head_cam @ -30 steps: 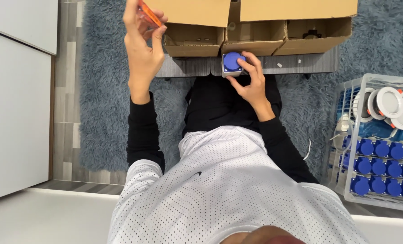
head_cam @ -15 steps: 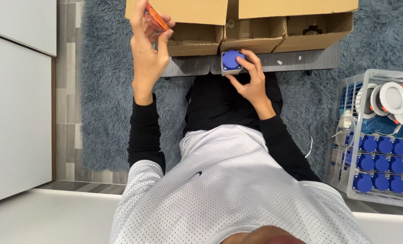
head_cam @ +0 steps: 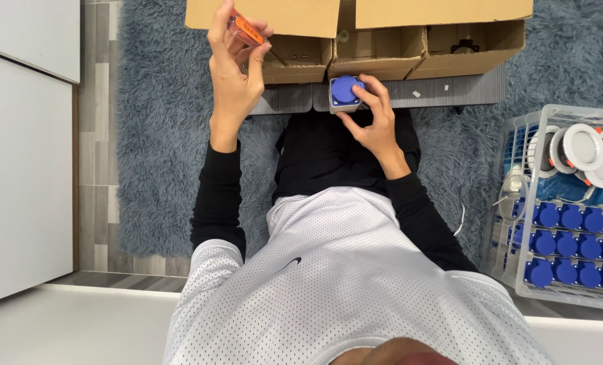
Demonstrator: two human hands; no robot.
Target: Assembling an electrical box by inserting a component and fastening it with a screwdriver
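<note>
The left hand (head_cam: 234, 74) pinches a small orange connector (head_cam: 249, 30) raised before the cardboard boxes (head_cam: 409, 40); the right hand (head_cam: 372, 118) clasps a blue socket (head_cam: 344, 91), the two parts not yet joined, finished sockets filling the crate (head_cam: 571, 236)

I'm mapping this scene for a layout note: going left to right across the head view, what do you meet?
White cabinet → left hand holding a small orange part → right hand on a blue-capped grey box → clear crate of blue caps.

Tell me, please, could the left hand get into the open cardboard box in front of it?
Probably yes: the left hand is raised right before the cardboard box, whose opening looks unobstructed, though its grip already holds a small orange part.
</note>
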